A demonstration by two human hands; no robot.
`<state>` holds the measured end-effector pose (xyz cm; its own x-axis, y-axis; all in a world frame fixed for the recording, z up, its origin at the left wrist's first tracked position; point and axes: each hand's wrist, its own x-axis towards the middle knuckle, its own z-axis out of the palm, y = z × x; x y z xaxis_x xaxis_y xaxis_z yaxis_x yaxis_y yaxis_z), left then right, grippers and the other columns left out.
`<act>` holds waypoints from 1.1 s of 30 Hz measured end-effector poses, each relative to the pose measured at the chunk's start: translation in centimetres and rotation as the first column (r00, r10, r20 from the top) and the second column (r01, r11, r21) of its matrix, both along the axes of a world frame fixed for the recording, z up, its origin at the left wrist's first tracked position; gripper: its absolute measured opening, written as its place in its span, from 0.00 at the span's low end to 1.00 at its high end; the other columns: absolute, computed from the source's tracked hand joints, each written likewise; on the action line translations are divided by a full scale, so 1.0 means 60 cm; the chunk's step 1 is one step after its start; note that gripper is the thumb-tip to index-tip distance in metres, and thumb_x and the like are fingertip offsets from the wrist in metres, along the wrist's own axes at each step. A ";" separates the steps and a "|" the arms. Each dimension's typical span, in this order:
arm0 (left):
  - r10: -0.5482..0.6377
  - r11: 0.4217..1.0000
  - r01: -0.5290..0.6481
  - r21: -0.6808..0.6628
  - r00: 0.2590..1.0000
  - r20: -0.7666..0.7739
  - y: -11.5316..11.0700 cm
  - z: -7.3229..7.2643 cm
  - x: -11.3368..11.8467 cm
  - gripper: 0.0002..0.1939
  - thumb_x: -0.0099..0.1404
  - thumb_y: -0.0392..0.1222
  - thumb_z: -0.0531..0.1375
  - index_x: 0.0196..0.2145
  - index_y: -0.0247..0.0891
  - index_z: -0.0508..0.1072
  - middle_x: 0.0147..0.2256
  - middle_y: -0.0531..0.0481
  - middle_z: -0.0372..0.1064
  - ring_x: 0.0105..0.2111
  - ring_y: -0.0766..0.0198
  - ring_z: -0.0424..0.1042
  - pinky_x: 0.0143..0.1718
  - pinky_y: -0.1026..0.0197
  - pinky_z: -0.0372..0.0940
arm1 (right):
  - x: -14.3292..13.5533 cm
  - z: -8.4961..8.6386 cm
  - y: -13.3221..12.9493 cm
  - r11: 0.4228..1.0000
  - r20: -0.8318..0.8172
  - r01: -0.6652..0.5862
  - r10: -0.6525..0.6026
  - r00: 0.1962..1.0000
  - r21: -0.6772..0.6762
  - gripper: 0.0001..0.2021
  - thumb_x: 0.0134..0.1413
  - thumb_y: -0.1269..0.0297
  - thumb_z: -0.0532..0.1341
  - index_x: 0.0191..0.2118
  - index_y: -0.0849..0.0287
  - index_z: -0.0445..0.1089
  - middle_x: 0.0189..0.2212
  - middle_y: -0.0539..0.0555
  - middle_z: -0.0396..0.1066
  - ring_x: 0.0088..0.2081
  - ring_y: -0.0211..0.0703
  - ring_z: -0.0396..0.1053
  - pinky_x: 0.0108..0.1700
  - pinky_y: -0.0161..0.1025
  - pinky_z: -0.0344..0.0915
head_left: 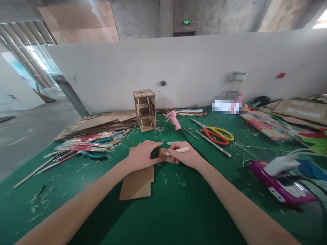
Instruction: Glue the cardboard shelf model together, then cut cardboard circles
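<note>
My left hand [143, 154] lies with fingers spread over a flat piece of cardboard [138, 183] on the green table. Its thumb reaches the edge of a smaller brown cardboard piece [163, 156]. In my right hand [184, 156] is a pale pen-like stick [182, 150], pinched like a pen with its lower end over that small piece; its exact kind is unclear. A whitish strip [171, 143] lies just beyond my right fingers. Farther back, a three-level cardboard frame with stick posts [145, 110] stands upright.
A pink glue gun [174, 119] stands behind my hands, its cord running right. Orange-and-yellow scissors [217, 134] and a metal ruler-like strip [214, 143] lie right. A purple power strip [278, 185] is nearer. Left are pliers [93, 155], packaged sticks [84, 144] and stacked cardboard [99, 120].
</note>
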<state>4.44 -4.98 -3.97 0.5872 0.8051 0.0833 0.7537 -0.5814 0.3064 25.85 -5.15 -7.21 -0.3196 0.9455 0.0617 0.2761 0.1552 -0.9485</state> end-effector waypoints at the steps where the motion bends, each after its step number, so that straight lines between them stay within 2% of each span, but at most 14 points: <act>1: 0.002 1.000 -0.002 0.022 1.000 0.004 -0.002 -0.001 0.001 0.32 0.60 0.58 0.60 0.59 0.44 0.63 0.55 0.44 0.67 0.56 0.48 0.62 0.53 0.47 0.59 | 0.000 -0.001 0.000 1.000 -0.003 0.002 -0.002 1.000 0.000 0.09 0.53 0.61 0.59 0.25 0.58 0.65 0.17 0.45 0.67 0.17 0.33 0.63 0.20 0.29 0.58; 4: 0.027 0.999 -0.027 0.044 1.000 0.011 -0.005 -0.007 0.007 0.30 0.59 0.57 0.61 0.56 0.43 0.65 0.51 0.45 0.69 0.53 0.48 0.64 0.51 0.47 0.61 | 0.001 -0.001 -0.001 1.000 -0.012 -0.003 0.003 1.000 -0.001 0.10 0.54 0.60 0.59 0.25 0.57 0.64 0.17 0.45 0.68 0.17 0.33 0.63 0.20 0.30 0.59; 9: 0.077 0.996 -0.077 0.037 0.997 -0.005 0.000 -0.019 0.012 0.28 0.61 0.56 0.59 0.57 0.48 0.64 0.50 0.46 0.70 0.52 0.49 0.65 0.51 0.44 0.60 | 0.002 0.004 -0.004 1.000 -0.026 -0.025 0.025 0.999 -0.004 0.11 0.54 0.59 0.60 0.25 0.57 0.64 0.17 0.46 0.68 0.17 0.33 0.64 0.21 0.30 0.60; 15: 0.043 0.998 -0.041 0.054 0.999 -0.029 0.009 -0.024 0.006 0.26 0.65 0.54 0.56 0.59 0.48 0.63 0.52 0.45 0.70 0.54 0.50 0.65 0.52 0.45 0.59 | 0.003 0.004 0.000 0.998 -0.039 -0.064 0.064 0.997 -0.006 0.11 0.54 0.59 0.61 0.25 0.58 0.64 0.17 0.46 0.68 0.17 0.33 0.63 0.22 0.31 0.61; 19: 0.024 0.998 -0.023 0.064 0.999 -0.026 0.000 -0.023 0.010 0.24 0.67 0.50 0.53 0.59 0.46 0.62 0.54 0.46 0.68 0.56 0.52 0.64 0.54 0.45 0.59 | 0.002 0.002 0.000 0.997 -0.052 -0.071 0.071 0.996 0.000 0.12 0.54 0.59 0.60 0.25 0.57 0.63 0.17 0.46 0.69 0.18 0.33 0.64 0.23 0.31 0.62; 22: 0.060 0.995 -0.059 0.080 0.998 -0.011 -0.018 -0.021 0.027 0.31 0.64 0.54 0.54 0.63 0.44 0.57 0.58 0.44 0.65 0.59 0.49 0.60 0.56 0.43 0.57 | 0.001 0.003 -0.002 0.999 -0.020 -0.052 0.052 0.998 0.015 0.11 0.55 0.60 0.59 0.25 0.57 0.63 0.18 0.46 0.69 0.18 0.33 0.65 0.22 0.31 0.61; 26: 0.194 0.979 -0.194 0.068 0.981 0.015 -0.039 -0.020 0.063 0.47 0.55 0.72 0.54 0.64 0.41 0.53 0.60 0.39 0.60 0.60 0.41 0.57 0.57 0.39 0.54 | 0.001 0.008 -0.005 0.998 0.034 -0.034 0.032 0.999 0.052 0.09 0.53 0.62 0.59 0.24 0.58 0.64 0.20 0.47 0.70 0.20 0.34 0.64 0.21 0.30 0.59; 29: 0.235 0.969 -0.237 0.069 0.972 0.025 -0.043 -0.021 0.080 0.51 0.52 0.72 0.56 0.65 0.38 0.52 0.58 0.36 0.62 0.58 0.41 0.59 0.56 0.38 0.55 | 0.002 0.012 -0.006 0.998 0.046 -0.026 0.023 0.999 0.059 0.09 0.51 0.63 0.60 0.24 0.58 0.65 0.21 0.48 0.70 0.21 0.34 0.63 0.21 0.30 0.58; 33: 0.212 0.975 -0.213 0.061 0.977 0.020 -0.039 -0.019 0.080 0.49 0.54 0.68 0.57 0.65 0.37 0.50 0.59 0.37 0.61 0.59 0.42 0.58 0.57 0.39 0.55 | 0.005 0.014 -0.002 0.996 0.079 -0.043 0.037 0.996 0.081 0.09 0.51 0.61 0.61 0.24 0.58 0.67 0.21 0.48 0.70 0.22 0.35 0.62 0.22 0.31 0.57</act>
<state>9.23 -7.34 -5.13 0.4014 0.9045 0.1441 0.8585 -0.4264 0.2850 26.17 -5.26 -6.39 -0.3641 0.9245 0.1126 0.3397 0.2444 -0.9082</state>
